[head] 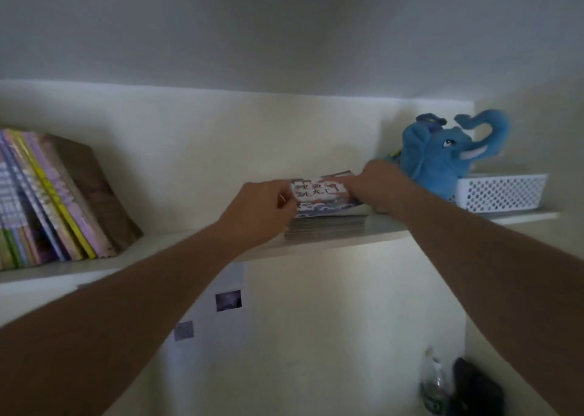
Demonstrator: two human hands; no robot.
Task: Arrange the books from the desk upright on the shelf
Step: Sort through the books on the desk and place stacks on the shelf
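**Book stack on shelf, being raised**

Left hand (264,208) and right hand (376,183) grip the ends of the top book (322,194), tilted above a flat stack (325,224) on the shelf (189,251). Step: standing books up. Next: likely tip them vertical beside the leaning books (53,197).

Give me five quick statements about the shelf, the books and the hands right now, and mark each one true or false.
1. Both hands, left hand and right hand, are on the pile of books in the middle of the shelf. True.
2. That pile stands upright. False: it lies flat.
3. The row of books at the left leans to one side. True.
4. The blue toy elephant sits left of the hands. False: it is to their right, by the white basket.
5. The white basket hangs under the shelf. False: it sits on top of it.
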